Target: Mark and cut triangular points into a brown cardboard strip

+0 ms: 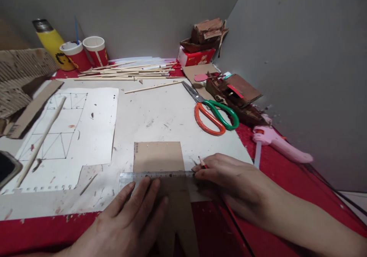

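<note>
A clear ruler (164, 175) lies across a piece of brown cardboard (158, 155) at the front of the white work surface. The outstretched fingers of my left hand (133, 211) lie flat on the ruler and cardboard, slightly apart. At the ruler's right end, my right hand (232, 176) is closed around a red pencil (203, 163). Only the pencil's pointed end shows above the fingers; I cannot tell whether it touches the cardboard.
Orange-and-green-handled scissors (210, 113) lie beyond my right hand, with a pink glue gun (282, 144) farther right. Thin wooden sticks (129, 73) are piled at the back. Left is a drawn sheet (97, 127). Two brown model boats (206, 35) (237, 96) stand back right.
</note>
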Tool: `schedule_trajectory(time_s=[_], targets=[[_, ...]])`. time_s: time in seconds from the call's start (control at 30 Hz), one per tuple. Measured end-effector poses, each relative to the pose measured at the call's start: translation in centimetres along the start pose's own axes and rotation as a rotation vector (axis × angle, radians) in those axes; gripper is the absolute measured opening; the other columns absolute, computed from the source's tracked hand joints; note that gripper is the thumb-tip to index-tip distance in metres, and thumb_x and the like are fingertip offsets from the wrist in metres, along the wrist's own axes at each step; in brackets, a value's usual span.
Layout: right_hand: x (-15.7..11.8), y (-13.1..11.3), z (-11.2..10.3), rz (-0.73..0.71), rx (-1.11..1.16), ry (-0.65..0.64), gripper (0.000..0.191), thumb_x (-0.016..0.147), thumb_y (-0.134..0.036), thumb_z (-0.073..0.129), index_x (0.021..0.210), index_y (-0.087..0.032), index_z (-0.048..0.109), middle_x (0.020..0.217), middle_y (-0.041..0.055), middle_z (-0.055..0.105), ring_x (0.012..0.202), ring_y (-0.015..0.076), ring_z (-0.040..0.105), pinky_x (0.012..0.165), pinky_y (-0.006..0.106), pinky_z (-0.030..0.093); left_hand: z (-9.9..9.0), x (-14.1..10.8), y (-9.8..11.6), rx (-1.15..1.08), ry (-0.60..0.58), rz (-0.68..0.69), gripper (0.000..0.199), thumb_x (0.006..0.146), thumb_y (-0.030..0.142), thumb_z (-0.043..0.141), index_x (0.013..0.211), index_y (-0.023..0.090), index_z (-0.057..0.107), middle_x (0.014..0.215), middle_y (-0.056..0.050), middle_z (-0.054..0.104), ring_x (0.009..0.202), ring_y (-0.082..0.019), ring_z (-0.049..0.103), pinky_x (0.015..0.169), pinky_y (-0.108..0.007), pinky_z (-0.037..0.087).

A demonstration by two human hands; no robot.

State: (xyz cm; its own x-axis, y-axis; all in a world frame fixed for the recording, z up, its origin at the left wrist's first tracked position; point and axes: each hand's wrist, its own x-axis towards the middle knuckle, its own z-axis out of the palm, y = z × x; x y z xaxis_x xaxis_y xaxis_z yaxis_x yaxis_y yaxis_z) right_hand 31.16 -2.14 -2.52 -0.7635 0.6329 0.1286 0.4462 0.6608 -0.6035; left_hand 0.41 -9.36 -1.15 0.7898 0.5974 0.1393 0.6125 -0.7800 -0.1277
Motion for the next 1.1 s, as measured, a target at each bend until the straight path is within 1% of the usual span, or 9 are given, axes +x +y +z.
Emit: schedule_trajectory(time_s=[0.07, 0.27, 0.47, 0.67, 0.83, 0.93, 1.1], targets=[[0.03, -0.1, -0.1, -0.011, 0.006, -0.005, 0.036, 0.093, -0.004, 0.048, 0.122, -0.023, 0.059, 0.093, 0.0064, 0.065, 0.083, 0.0228, 0.061, 0.071, 0.035, 0.048, 0.03, -0.1, 0.06, -0.002, -0.007, 0.002, 0.048, 0.105, 0.051, 0.042, 0.14, 0.022, 0.058, 0.142, -0.007, 0.064, 0.13, -0.022, 0.056, 0.106, -0.034, 0.034], [0.1, -0.16, -0.19, -0.008, 0.004, 0.001, 0.039, 0.092, -0.003, 0.049, 0.123, -0.024, 0.059, 0.094, 0.0067, 0.065, 0.084, 0.0238, 0.061, 0.071, 0.036, 0.048, 0.51, -0.32, 0.36, -0.047, 0.013, -0.067, 0.056, 0.099, 0.064, 0.045, 0.139, 0.026, 0.06, 0.143, -0.003, 0.063, 0.134, -0.021, 0.05, 0.11, -0.032, 0.03], [0.14, -0.1, -0.24, -0.023, 0.003, -0.002, 0.04, 0.093, -0.003, 0.048, 0.125, -0.024, 0.057, 0.094, 0.0067, 0.065, 0.085, 0.0236, 0.061, 0.071, 0.035, 0.048, 0.24, -0.29, 0.34, -0.025, -0.001, -0.05, 0.05, 0.102, 0.056, 0.046, 0.14, 0.026, 0.058, 0.143, -0.003, 0.064, 0.134, -0.021, 0.05, 0.108, -0.032, 0.031], [0.18, -0.07, -0.1, -0.032, -0.008, 0.025, 0.039, 0.091, -0.002, 0.05, 0.121, -0.024, 0.061, 0.094, 0.0075, 0.067, 0.084, 0.0235, 0.062, 0.069, 0.034, 0.049, 0.35, -0.43, 0.48, -0.029, 0.016, -0.069, 0.052, 0.101, 0.059, 0.046, 0.138, 0.026, 0.059, 0.142, -0.003, 0.064, 0.133, -0.021, 0.05, 0.108, -0.032, 0.031], [0.12, 0.02, 0.0, -0.038, 0.006, 0.023, 0.04, 0.09, -0.003, 0.05, 0.122, -0.025, 0.06, 0.094, 0.007, 0.067, 0.082, 0.0234, 0.063, 0.07, 0.035, 0.05, 0.42, -0.49, 0.45, -0.012, 0.004, -0.048, 0.044, 0.101, 0.047, 0.051, 0.139, 0.025, 0.059, 0.143, -0.003, 0.064, 0.134, -0.02, 0.049, 0.11, -0.031, 0.03], [0.01, 0.23, 0.14, -0.037, 0.005, 0.009, 0.037, 0.093, -0.005, 0.049, 0.123, -0.025, 0.059, 0.094, 0.007, 0.067, 0.082, 0.0236, 0.063, 0.069, 0.035, 0.049, 0.43, -0.63, 0.48, -0.02, 0.012, -0.059, 0.046, 0.1, 0.049, 0.052, 0.139, 0.026, 0.059, 0.142, -0.003, 0.064, 0.135, -0.021, 0.049, 0.11, -0.031, 0.029], [-0.13, 0.43, 0.34, -0.019, 0.009, -0.002, 0.032, 0.095, -0.009, 0.049, 0.12, -0.025, 0.061, 0.093, 0.007, 0.067, 0.08, 0.0237, 0.064, 0.068, 0.035, 0.05, 0.45, -0.56, 0.44, -0.026, 0.009, -0.052, 0.047, 0.1, 0.05, 0.053, 0.139, 0.025, 0.059, 0.142, -0.003, 0.064, 0.135, -0.021, 0.048, 0.111, -0.032, 0.028]])
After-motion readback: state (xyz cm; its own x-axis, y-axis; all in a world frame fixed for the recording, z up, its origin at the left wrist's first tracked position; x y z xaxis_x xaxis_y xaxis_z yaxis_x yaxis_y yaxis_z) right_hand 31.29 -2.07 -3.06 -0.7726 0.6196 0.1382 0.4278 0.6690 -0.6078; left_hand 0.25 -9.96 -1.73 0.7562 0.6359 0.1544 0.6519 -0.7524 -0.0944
